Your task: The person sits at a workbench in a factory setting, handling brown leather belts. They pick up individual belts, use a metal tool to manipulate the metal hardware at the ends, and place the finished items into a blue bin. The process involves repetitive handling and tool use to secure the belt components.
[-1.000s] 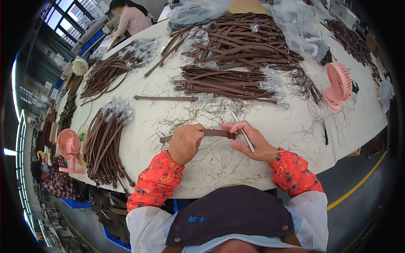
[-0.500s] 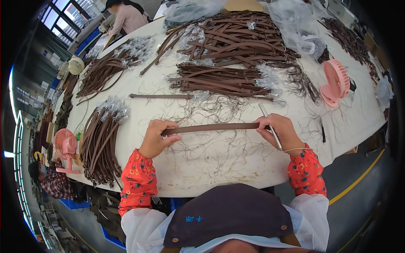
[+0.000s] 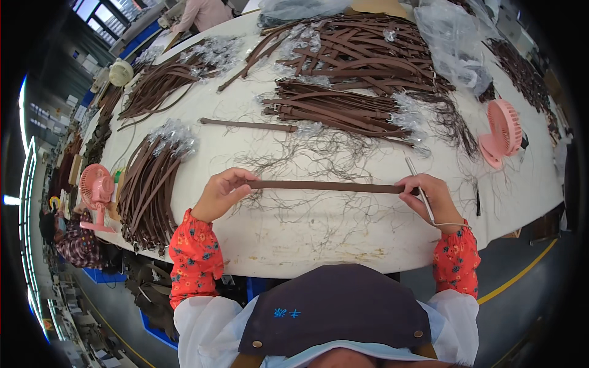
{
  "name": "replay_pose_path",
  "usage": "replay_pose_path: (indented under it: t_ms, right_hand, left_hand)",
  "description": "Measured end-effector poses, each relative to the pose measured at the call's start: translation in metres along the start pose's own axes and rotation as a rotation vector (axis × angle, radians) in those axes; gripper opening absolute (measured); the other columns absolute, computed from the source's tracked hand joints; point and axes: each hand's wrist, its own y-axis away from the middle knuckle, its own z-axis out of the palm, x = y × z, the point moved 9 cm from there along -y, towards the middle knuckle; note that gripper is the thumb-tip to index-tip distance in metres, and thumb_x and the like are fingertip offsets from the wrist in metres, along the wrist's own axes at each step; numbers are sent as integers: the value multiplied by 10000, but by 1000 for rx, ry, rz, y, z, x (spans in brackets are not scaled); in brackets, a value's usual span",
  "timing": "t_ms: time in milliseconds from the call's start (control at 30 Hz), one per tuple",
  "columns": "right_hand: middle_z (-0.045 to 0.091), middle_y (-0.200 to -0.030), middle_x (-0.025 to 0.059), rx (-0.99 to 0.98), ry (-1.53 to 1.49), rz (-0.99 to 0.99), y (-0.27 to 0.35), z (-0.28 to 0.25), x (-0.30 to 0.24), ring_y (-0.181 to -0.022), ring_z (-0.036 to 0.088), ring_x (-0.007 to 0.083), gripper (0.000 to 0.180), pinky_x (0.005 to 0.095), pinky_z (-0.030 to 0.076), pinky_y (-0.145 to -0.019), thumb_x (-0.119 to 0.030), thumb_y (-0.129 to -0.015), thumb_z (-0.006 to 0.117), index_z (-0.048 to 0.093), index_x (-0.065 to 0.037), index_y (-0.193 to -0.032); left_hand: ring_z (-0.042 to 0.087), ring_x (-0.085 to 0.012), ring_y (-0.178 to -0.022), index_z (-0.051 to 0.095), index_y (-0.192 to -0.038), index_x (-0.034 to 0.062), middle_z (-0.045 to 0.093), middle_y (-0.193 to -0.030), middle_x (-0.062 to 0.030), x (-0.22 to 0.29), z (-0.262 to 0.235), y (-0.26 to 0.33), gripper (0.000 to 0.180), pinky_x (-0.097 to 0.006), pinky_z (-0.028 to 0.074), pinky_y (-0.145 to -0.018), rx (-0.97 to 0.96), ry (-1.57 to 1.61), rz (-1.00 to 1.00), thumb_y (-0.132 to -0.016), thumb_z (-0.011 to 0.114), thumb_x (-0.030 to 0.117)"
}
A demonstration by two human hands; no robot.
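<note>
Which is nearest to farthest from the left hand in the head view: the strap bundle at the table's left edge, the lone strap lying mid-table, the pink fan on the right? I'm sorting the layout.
1. Strap bundle, just left of the left hand.
2. Lone strap, straight beyond.
3. Pink fan, far right.

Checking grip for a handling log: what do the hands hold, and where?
A brown strap, by its ends: left hand and right hand, which also holds a thin tool.

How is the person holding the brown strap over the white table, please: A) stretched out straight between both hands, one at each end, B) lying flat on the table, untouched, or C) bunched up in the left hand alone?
A: the left hand pinches one end of the brown strap and the right hand grips the other, so it runs straight between them.
</note>
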Motion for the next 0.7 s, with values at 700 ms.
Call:
replay_pose_path:
  t_ms: [700]
  right_hand:
    - [720,-1089,111,-102,-286,29,-7,15,-15,-850,677,147,213,285,549,-762,-7,-877,729,547,-50,-980]
  left_hand:
    - [593,-90,-876,593,-1203,-12,673,-1050,-68,-28,-46,26,304,-230,474,-762,206,-3,-146,-900,591,14]
